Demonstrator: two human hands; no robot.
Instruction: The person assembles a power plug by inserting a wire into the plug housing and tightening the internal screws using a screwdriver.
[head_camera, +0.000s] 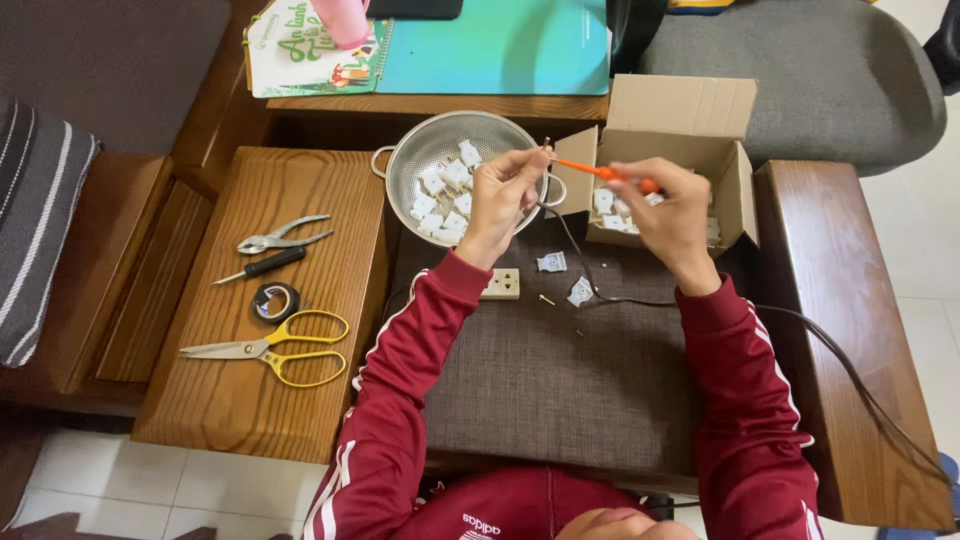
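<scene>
The left hand pinches a small plug part above the colander; the right hand grips an orange screwdriver. A slipping tip could jab fingers or drop screws.

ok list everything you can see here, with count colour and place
colander: one, metal, top centre, holds white parts
white parts: many, in colander and box; two loose on mat
box: one, cardboard, open, right of colander
socket: one, cream, on mat by left wrist
mat: one, dark brown, centre
cable: one, black, runs from the hands off to the right
pliers: one, metal, left board
black screwdriver: one, below pliers
tape: one roll, black, left board
scissors: one, yellow handles, left board
notebook: one, teal, top
left hand: shut on cable end
right hand: shut on orange screwdriver
</scene>
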